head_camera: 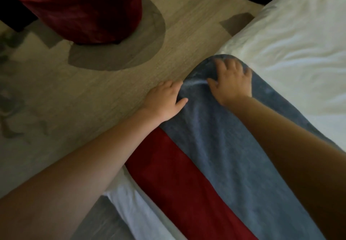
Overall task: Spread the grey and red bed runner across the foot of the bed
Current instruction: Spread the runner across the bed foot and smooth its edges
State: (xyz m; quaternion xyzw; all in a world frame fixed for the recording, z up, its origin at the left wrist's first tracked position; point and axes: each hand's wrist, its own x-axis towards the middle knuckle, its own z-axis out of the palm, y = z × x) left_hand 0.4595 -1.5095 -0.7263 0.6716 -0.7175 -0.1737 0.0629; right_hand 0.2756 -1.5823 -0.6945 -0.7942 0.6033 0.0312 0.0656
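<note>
While grey-and-red fabric bed runner (215, 165) lies flat along edge of white-sheeted bed (290, 39), grey band sits inboard, red band floor-side.
Left hand (164, 99): thumb on top, fingers curled round runner's outer edge, pinching fold.
Right hand (232, 80): fingers spread, near straight, pressing grey band near far end, gripping nothing.
On beige patterned floor (112, 93), well apart: dark red round fabric-covered pouffe (80, 9).

The runner (215, 155) is soft matt cloth with a fine nap. The sheet (290, 34) is smooth white cloth, lightly creased. The floor (112, 93) looks like matt grained wood, the red stool (80, 9) velvety, faintly shiny.
</note>
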